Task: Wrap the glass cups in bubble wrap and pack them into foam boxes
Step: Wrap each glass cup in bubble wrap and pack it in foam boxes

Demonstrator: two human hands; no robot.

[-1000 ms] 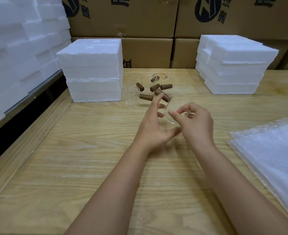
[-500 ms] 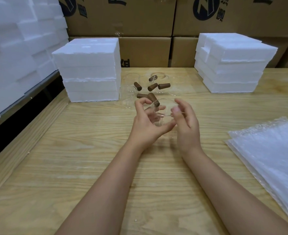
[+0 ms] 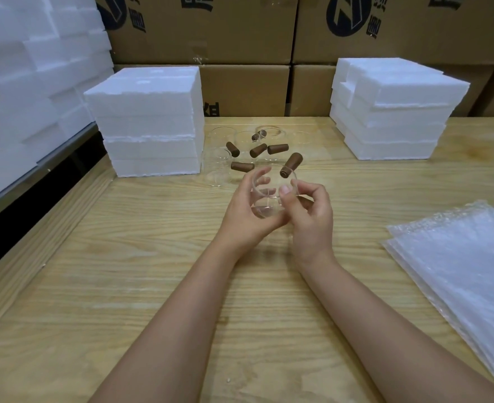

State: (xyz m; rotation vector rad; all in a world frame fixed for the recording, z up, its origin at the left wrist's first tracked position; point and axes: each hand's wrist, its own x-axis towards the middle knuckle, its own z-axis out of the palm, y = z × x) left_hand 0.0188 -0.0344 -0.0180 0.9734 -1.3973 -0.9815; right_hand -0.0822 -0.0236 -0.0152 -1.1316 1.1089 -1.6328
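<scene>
Clear and thin-walled, the glass cup (image 3: 269, 196) with its stubby brown handle (image 3: 288, 168) is tilted between our hands above the worktop (image 3: 152, 257), just in front of the other cups (image 3: 219, 167). Our left hand (image 3: 245, 216) cradles its body and our right hand (image 3: 309, 216) pinches the rim. We judge this the pick-up step. Next the cup needs carrying to the bubble wrap sheets (image 3: 458, 257) on our right, and the foam boxes (image 3: 149, 123) come later.
</scene>
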